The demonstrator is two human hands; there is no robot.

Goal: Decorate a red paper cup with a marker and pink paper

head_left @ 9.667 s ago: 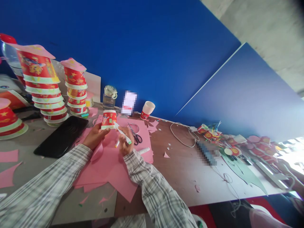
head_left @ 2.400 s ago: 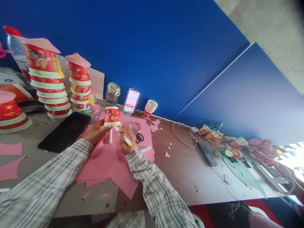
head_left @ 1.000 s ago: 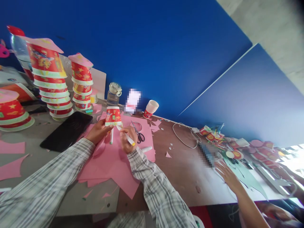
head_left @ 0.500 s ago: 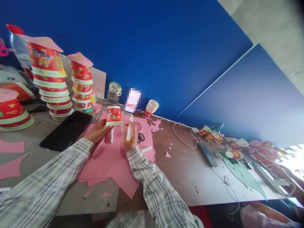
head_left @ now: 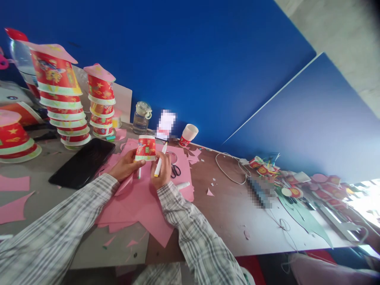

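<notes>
Nearest to us are the two sleeves (head_left: 86, 209) of checked woven cloth, softly wrinkled. Under the hands we see sheets of smooth pink paper (head_left: 142, 209), overlapping and with pointed corners. Above these sheets is the red printed paper cup (head_left: 145, 148), turned with its wide coloured rim down. The left hand (head_left: 126, 164) pinches this rim, the thumb in front and the other fingers mostly hidden. The right hand (head_left: 162, 174) has its fingers bent around a slim white marker (head_left: 160, 160), tip upward; whether they also touch the cup, we cannot tell. Just beside, partly covered, lie scissors (head_left: 175, 171) with black rounded handles. Farther, we find a transparent lidded jar (head_left: 140, 118) and a tilted white-and-red cup (head_left: 189, 134), before the flat blue partition (head_left: 208, 71).
</notes>
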